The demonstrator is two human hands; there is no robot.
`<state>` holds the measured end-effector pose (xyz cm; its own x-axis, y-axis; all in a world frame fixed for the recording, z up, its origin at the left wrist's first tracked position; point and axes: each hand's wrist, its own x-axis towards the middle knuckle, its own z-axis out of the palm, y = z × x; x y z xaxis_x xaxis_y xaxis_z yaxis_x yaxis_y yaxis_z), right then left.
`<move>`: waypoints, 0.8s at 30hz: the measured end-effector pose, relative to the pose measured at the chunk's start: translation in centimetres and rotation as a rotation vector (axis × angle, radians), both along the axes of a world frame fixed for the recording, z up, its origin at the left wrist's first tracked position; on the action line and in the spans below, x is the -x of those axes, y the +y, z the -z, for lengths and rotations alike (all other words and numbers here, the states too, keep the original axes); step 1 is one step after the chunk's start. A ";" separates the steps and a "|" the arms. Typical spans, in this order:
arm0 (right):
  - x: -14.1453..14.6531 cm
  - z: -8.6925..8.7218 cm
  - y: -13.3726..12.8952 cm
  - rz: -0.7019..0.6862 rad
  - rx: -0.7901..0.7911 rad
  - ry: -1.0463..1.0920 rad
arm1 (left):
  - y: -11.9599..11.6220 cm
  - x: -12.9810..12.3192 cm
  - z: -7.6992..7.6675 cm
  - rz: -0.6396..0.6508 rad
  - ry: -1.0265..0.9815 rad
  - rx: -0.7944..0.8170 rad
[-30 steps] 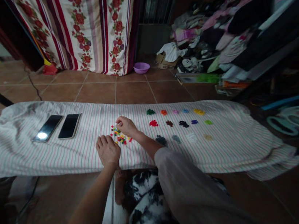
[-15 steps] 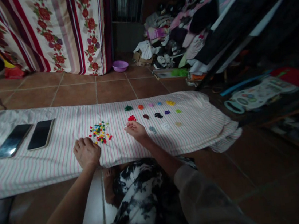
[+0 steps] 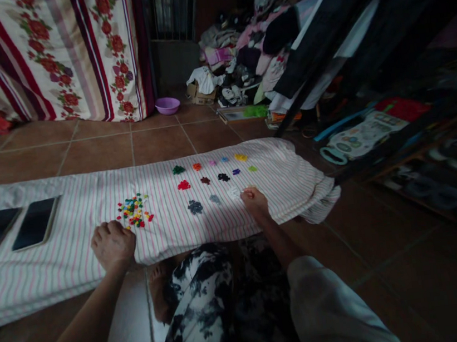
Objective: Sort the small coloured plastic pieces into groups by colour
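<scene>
My right hand (image 3: 255, 202) is closed in a pinch at the edge of a small heap of white pieces (image 3: 233, 192); a tiny white piece appears to be at its fingertips. My left hand (image 3: 114, 243) rests knuckles up on the striped cloth with its fingers curled, and its palm is hidden. Just beyond it lies a loose scatter of mixed-colour pieces (image 3: 134, 210), too small to name exactly. Dark grey pieces (image 3: 195, 207) and lighter grey pieces (image 3: 214, 198) form separate heaps left of my right hand. Red pieces (image 3: 184, 184) and black pieces (image 3: 224, 177) lie farther back.
Two phones (image 3: 35, 223) lie at the left on the striped cloth (image 3: 77, 207). Green pieces (image 3: 178, 169) and yellow pieces (image 3: 241, 157) are in the back row. Beyond, on the tiled floor, are a purple basin (image 3: 168, 106) and a heap of clothes (image 3: 254, 50).
My right hand has moved right, from near the red heap to the white heap, uncovering the dark grey heap. My left hand stays beside the mixed pieces. The whole view has shifted.
</scene>
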<state>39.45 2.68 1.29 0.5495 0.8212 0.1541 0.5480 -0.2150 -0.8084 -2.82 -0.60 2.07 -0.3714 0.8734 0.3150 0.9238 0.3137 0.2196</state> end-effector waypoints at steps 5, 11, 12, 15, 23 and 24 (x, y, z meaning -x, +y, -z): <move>0.1 0.5 0.8 -0.049 -0.026 -0.050 | -0.1 -0.1 -0.1 0.005 -0.002 -0.014; 0.2 1.3 1.0 -0.033 -0.032 -0.136 | 0.0 0.1 0.4 -0.005 -0.018 -0.035; 0.3 1.3 0.9 -0.034 -0.031 -0.138 | 0.0 0.2 0.6 -0.004 -0.019 -0.037; 0.2 1.4 0.5 -0.058 -0.038 -0.074 | 0.1 0.2 0.8 -0.003 -0.022 -0.038; -0.4 1.5 0.0 -0.065 -0.078 0.128 | 0.1 0.2 0.6 0.000 -0.046 -0.031; -0.4 1.7 0.1 -0.049 -0.099 0.129 | 0.1 0.2 0.6 -0.002 -0.050 -0.033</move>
<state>39.81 2.75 -0.41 0.5300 0.8315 0.1665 0.4463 -0.1065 -0.8885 -3.02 -0.54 1.47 -0.3889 0.8623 0.3242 0.9108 0.3071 0.2758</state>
